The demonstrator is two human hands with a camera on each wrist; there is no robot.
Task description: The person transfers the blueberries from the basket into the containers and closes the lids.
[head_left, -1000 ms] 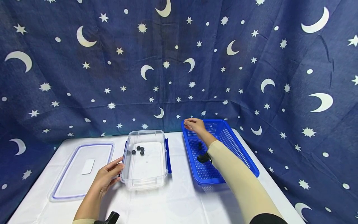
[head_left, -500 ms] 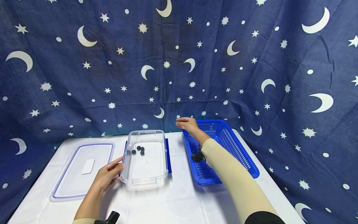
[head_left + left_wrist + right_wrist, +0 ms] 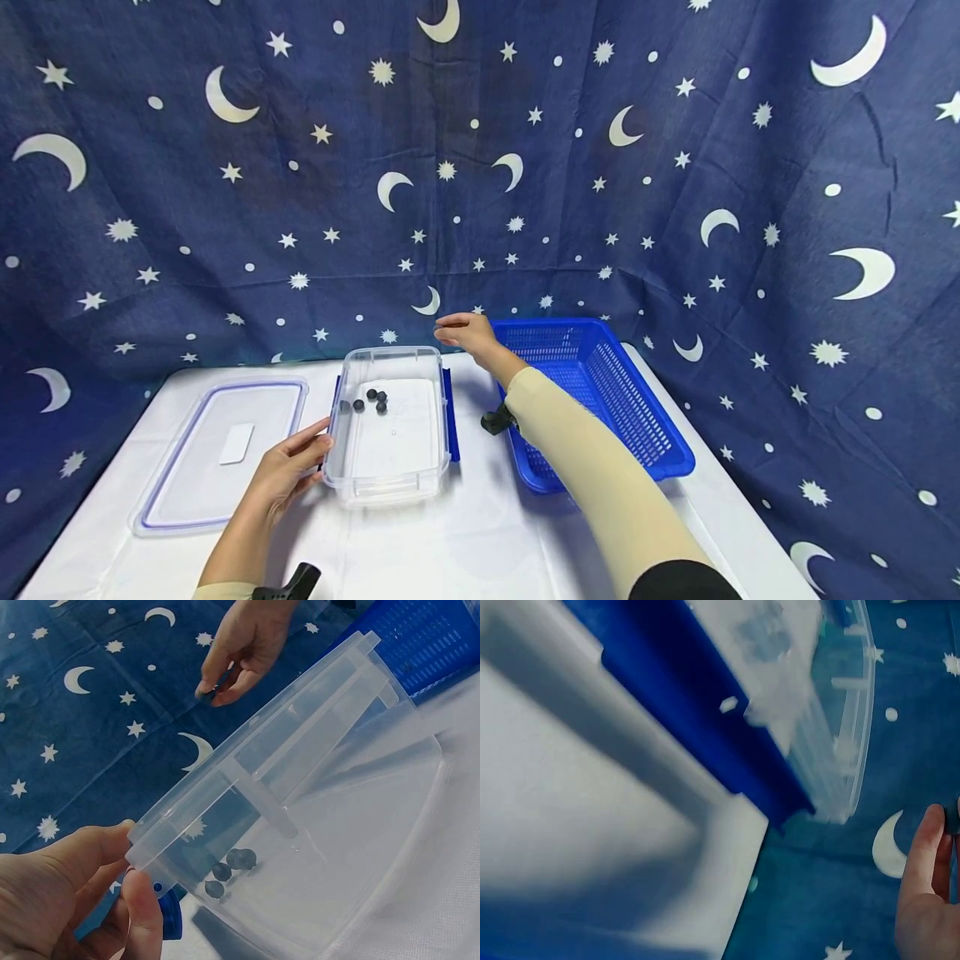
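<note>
My left hand (image 3: 288, 467) pinches the left rim of a clear plastic container (image 3: 405, 442) between thumb and fingers. Several dark blueberries (image 3: 221, 871) sit on the container's floor, grouped toward its back left. Raised behind the table's back edge in the head view, my right hand (image 3: 468, 335) is between the container and a blue basket (image 3: 637, 383). Its fingertips pinch a small dark blueberry (image 3: 205, 696), seen best in the left wrist view. My right forearm hides part of the basket's inside.
Left of the container, a clear lid (image 3: 198, 483) with a blue-purple seal lies flat, bearing a white label (image 3: 237, 443). A blue side clasp (image 3: 452, 417) hangs open on the container's right. A moon-and-star curtain (image 3: 480, 208) stands behind the white table (image 3: 480, 550).
My right hand has moved left from over the basket's back left corner toward the container. Left hand, container and the blueberries inside it stay put.
</note>
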